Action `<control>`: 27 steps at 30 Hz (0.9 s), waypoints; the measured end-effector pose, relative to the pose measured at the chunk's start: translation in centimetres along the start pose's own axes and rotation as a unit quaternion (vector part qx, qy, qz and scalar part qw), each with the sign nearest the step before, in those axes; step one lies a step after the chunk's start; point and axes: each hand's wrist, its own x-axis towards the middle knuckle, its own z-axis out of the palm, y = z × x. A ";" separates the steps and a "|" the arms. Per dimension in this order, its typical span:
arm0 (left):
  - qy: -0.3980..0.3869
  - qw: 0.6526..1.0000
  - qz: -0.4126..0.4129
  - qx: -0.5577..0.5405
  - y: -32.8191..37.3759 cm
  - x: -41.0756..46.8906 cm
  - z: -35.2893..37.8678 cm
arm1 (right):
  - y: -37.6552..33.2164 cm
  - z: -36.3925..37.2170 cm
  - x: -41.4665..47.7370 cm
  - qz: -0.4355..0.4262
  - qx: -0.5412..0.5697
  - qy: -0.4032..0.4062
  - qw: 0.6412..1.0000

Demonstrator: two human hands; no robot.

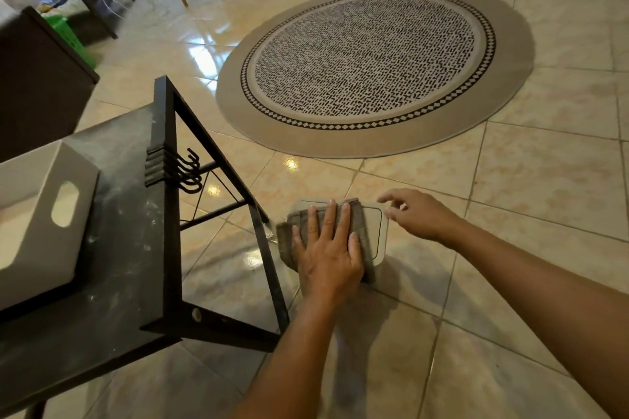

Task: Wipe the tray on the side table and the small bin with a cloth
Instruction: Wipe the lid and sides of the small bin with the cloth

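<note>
On the tiled floor [510, 201] beyond the hands lies a big round rug [371, 68] with a speckled black-and-white middle and a beige border. Nearer, on the left, stands the dark side table [112, 248], its top dusty, with black hooks [185, 170] hanging on its frame. A white bin [37, 211] with an oval handle slot sits on that table top, near the left edge of the view. The small tray [379, 231], pale and flat with rounded corners, lies on the floor just beside the table's front leg. A grey cloth [357, 228] is spread over most of the tray. The left hand [328, 252] presses flat on the cloth, fingers stretched out and open. The right hand [417, 214] hovers at the tray's right rim, fingers loosely curled and spread, gripping nothing; whether its fingertips touch the rim cannot be told
</note>
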 end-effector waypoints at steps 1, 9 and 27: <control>-0.004 1.000 0.013 -0.001 0.0 0.0 -0.2 | -0.2 -0.4 0.8 -0.006 -0.006 -0.016 1.000; 0.002 0.999 0.037 0.004 -1.2 0.3 0.0 | -0.3 -1.2 2.2 -0.010 0.055 -0.163 0.985; -0.048 0.998 0.023 -0.035 2.5 0.9 -0.1 | 0.3 -2.0 1.1 0.049 0.200 -0.176 0.963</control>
